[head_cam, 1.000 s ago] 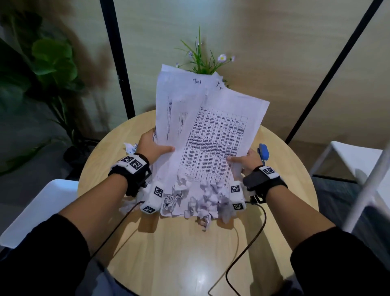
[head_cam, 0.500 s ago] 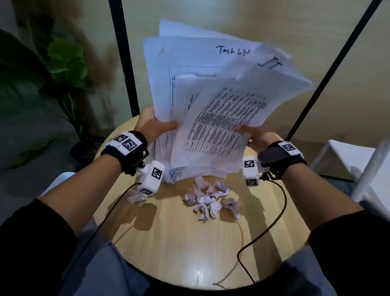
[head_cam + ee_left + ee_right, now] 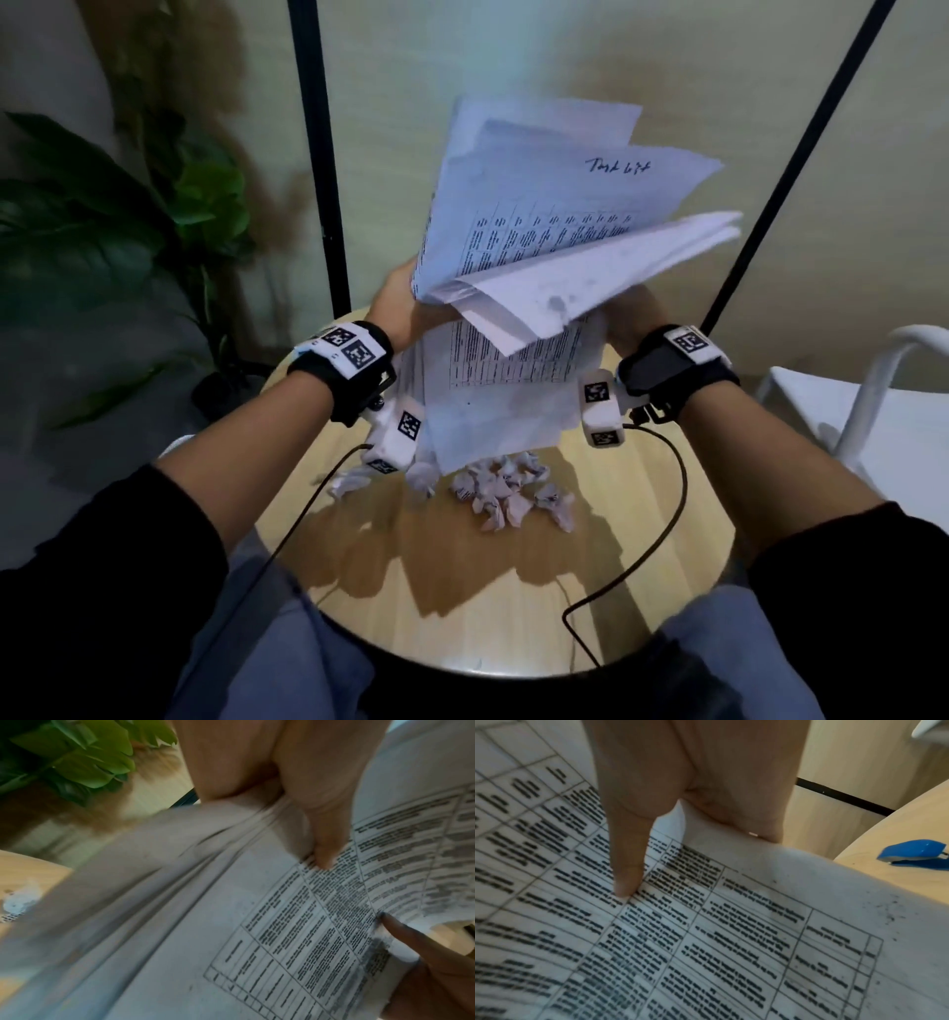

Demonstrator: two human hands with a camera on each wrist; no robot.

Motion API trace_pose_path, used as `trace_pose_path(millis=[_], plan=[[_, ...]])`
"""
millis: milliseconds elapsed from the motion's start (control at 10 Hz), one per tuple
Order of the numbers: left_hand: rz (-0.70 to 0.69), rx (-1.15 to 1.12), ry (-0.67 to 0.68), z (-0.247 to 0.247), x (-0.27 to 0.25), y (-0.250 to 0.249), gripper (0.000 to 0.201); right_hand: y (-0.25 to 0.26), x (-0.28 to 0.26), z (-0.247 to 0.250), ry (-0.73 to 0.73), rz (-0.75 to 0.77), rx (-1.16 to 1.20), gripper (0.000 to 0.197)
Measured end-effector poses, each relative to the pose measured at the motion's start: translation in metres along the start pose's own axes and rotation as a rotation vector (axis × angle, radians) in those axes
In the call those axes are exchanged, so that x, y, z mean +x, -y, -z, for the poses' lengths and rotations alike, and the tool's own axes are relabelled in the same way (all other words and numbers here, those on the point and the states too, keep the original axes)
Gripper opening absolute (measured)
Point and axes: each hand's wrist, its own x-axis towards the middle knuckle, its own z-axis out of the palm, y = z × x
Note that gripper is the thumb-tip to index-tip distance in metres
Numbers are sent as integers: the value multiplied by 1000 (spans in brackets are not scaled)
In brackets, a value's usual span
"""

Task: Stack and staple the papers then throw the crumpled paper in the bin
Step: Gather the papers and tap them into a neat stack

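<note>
A loose bundle of printed papers [image 3: 539,241] is held up above the round wooden table [image 3: 462,591], fanned and bent over to the right. My left hand [image 3: 398,303] grips the bundle's left edge, thumb on the printed face [image 3: 323,850]. My right hand [image 3: 629,321] pinches the right edge, thumb lying on the table of text [image 3: 626,874]. A pile of crumpled paper [image 3: 506,491] lies on the table below the sheets, with more scraps [image 3: 354,480] to its left. A blue stapler [image 3: 911,851] sits on the table to the right in the right wrist view.
A leafy plant [image 3: 113,216] stands at the left on the floor. White chairs [image 3: 868,406] stand to the right. Black frame poles [image 3: 318,154] rise behind the table. Cables [image 3: 662,545] trail across the tabletop from both wrists.
Both hands have lifted the papers off the table and higher. The sheets have fanned apart and their tops now fold over to the right. The crumpled pile is uncovered.
</note>
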Motion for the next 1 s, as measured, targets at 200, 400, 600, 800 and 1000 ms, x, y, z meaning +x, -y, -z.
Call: trace_pose_path(millis=[200, 400, 600, 800, 1000], plan=[[83, 32, -179, 0, 3, 5, 108, 17, -19, -16, -54, 53, 5, 54], [35, -74, -230, -9, 10, 18, 62, 7, -15, -20, -71, 89, 47, 36], [-18, -54, -54, -23, 15, 23, 48, 0, -15, -16, -132, 78, -6, 28], [-29, -81, -142, -26, 15, 24, 64, -5, -20, 1, -180, 86, 53, 29], [44, -85, -189, -31, 19, 33, 58, -18, -22, 12, -143, 51, -30, 53]])
